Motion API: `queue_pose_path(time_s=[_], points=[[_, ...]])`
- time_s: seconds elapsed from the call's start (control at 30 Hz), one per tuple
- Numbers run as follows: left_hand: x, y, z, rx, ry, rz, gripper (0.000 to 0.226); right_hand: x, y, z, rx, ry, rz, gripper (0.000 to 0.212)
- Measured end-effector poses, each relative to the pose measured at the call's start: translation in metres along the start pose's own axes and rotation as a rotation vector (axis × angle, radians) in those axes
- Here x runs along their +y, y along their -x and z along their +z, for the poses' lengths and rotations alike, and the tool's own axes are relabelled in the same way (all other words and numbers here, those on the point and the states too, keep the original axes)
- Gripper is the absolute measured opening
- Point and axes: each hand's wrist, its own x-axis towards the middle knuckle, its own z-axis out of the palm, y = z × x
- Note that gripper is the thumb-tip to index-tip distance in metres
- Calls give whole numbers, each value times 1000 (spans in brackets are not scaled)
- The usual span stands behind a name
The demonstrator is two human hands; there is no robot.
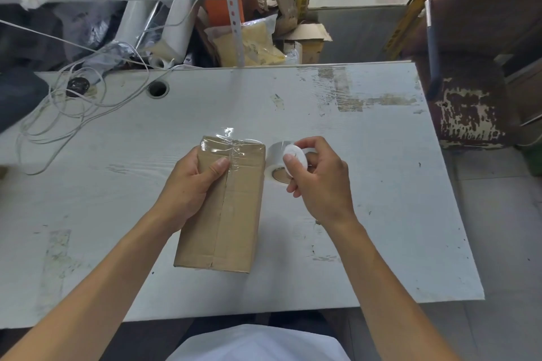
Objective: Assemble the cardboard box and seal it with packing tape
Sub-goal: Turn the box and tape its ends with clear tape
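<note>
Head view: cardboard box (225, 208) lying flat mid-counter (366, 155), flaps closed, clear tape across its far end and partway down the centre seam. Left hand (187, 184) gripping box's left edge, fingers wrapped under, thumb pressed on top near seam. Right hand (318, 179) just right of box, fingers curled round white tape roll (286, 163). White cables (64, 108) far left of box.

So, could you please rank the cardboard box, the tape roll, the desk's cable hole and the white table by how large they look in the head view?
1. White table
2. Cardboard box
3. Tape roll
4. Cable hole: looks smaller than the roll, but it lies farther from the camera, so that order is unsure.
</note>
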Motion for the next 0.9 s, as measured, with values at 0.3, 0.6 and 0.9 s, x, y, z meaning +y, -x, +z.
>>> queue_pose_path(time_s=[0.3,0.6,0.9], points=[[1,0,2,-5,24,18,18,4,-9,19,66,91,28,8],[3,1,0,-8,15,31,16,1,-8,31,115,171,-14,10],[5,2,2,-4,21,42,15,-2,-10,25,49,135,14,7]])
